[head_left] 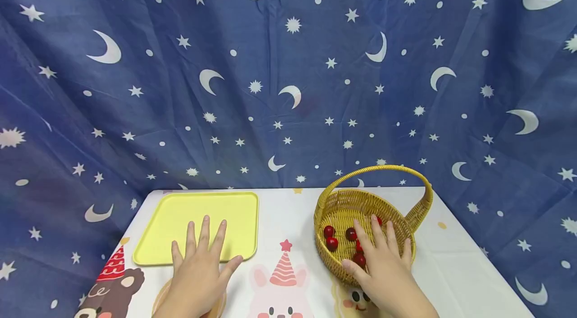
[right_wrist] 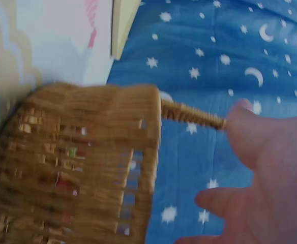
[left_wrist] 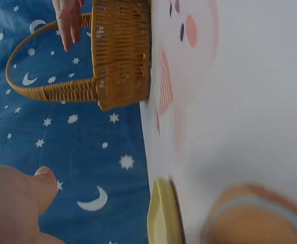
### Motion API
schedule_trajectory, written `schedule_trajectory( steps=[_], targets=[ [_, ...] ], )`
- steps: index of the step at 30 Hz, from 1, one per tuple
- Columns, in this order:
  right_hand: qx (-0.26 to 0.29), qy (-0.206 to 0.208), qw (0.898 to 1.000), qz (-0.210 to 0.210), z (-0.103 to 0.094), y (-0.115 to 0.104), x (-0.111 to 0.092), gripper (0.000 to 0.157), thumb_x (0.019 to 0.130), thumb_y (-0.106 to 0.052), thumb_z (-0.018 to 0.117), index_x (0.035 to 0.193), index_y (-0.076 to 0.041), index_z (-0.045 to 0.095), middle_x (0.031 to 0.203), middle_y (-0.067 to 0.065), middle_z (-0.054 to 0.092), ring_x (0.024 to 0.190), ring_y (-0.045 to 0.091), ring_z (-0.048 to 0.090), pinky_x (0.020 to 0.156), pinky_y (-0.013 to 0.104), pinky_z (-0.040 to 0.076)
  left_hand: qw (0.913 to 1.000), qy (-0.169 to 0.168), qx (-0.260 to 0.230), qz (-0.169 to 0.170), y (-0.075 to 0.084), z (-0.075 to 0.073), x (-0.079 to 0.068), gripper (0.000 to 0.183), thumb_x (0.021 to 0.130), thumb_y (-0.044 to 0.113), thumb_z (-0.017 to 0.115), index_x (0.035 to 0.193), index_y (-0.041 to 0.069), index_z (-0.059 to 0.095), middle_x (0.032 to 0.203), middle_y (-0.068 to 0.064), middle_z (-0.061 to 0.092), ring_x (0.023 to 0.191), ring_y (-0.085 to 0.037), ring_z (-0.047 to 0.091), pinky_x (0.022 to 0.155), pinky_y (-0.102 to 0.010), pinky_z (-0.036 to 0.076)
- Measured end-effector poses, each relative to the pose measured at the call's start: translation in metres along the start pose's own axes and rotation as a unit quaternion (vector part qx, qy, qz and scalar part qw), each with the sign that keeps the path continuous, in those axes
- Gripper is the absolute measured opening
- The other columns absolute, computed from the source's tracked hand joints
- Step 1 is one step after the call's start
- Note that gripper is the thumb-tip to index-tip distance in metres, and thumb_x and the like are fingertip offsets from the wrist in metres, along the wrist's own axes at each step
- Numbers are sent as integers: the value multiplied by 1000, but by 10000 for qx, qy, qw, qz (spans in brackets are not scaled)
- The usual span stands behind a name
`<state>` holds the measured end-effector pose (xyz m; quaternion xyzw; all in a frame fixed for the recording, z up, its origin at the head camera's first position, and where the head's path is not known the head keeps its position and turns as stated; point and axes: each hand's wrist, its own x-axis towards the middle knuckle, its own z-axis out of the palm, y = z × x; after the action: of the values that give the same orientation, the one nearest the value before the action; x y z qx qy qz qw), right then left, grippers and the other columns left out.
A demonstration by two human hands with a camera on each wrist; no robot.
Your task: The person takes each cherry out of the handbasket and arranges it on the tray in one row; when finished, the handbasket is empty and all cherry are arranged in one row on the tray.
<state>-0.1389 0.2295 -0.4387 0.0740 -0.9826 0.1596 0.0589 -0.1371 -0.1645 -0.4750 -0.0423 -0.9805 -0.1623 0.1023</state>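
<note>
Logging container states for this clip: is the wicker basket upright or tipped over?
Upright: the wicker basket rests base-down on the table, its handle arches above the rim, and red fruits lie inside.

1. Head view is bright, evenly lit; cherries point(head_left: 331, 244) glint at five o'clock
2. Left wrist view is dimmer; printed circle point(left_wrist: 255, 223) blurs toward four-thirty
3. Right wrist view blurs basket point(right_wrist: 102, 132) toward eight

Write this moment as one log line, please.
left grip: open, near yellow tray; right grip: open, over wicker basket; basket: red fruits inside
</note>
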Motion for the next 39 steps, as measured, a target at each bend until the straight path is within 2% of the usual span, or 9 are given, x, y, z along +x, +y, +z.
schedule_trajectory(
  steps=[4,11,15,21,24,26,29,34,39],
  targets=[
    [568,271,9980,-53,-11,18,-2,82,104,-61,60,171,-23,31,175,31,20,158,67,10,111,94,4,9989,-182,-396,162,15,1,6,82,104,63,60,169,19,36,178,-23,22,164,-57,10,119,-86,13],
    [1052,1105,9877,350,-27,55,-10,75,103,-43,72,166,-17,42,161,32,45,144,60,42,105,84,35,9855,-155,-1372,987,59,5,19,74,96,37,82,160,16,52,170,-14,46,160,-44,36,125,-65,36],
    [1201,1156,9815,941,-29,75,-11,71,101,-40,76,160,-10,50,152,33,50,138,56,49,103,76,45,9638,-156,-2049,1699,92,2,24,63,94,26,85,152,16,61,158,-5,60,150,-30,54,121,-53,47],
    [1995,762,9633,1627,-22,98,-4,63,103,-29,75,158,-9,52,156,33,47,140,54,54,108,65,53,9283,-808,-2805,2304,146,2,47,56,94,20,84,147,24,65,142,8,69,134,-15,65,113,-40,55],
    [2628,737,9408,2009,-16,103,-2,56,104,-17,73,156,-8,54,158,28,50,125,28,71,99,37,62,9135,-1168,-3004,2483,169,14,68,51,93,16,84,141,26,69,136,11,72,129,-9,67,110,-34,56],
    [3156,726,9199,2213,-11,106,0,55,104,-10,70,156,-7,54,158,24,52,113,6,70,88,22,62,9047,-1508,-3111,2488,181,25,82,47,93,14,84,137,25,72,133,10,74,126,-5,67,108,-32,56],
    [3926,508,8842,2477,-6,112,1,56,104,-4,67,158,-5,51,161,24,45,103,-12,60,86,19,62,8944,-1989,-3155,2469,197,44,98,43,91,11,85,132,23,76,126,8,78,118,-1,68,104,-27,56],
    [4663,99,8437,2659,0,122,2,51,105,-6,65,155,-10,55,159,21,41,106,-1,64,90,25,63,8822,-2636,-2968,2532,216,69,114,41,88,7,87,127,18,79,112,7,81,101,1,70,89,-16,53],
    [4828,-26,8329,2704,1,128,1,49,105,-11,69,152,-17,59,145,7,51,111,0,62,91,26,61,8841,-3005,-2367,2685,228,83,123,39,87,5,88,122,21,81,102,7,77,88,2,65,81,-14,52]
  ],
)
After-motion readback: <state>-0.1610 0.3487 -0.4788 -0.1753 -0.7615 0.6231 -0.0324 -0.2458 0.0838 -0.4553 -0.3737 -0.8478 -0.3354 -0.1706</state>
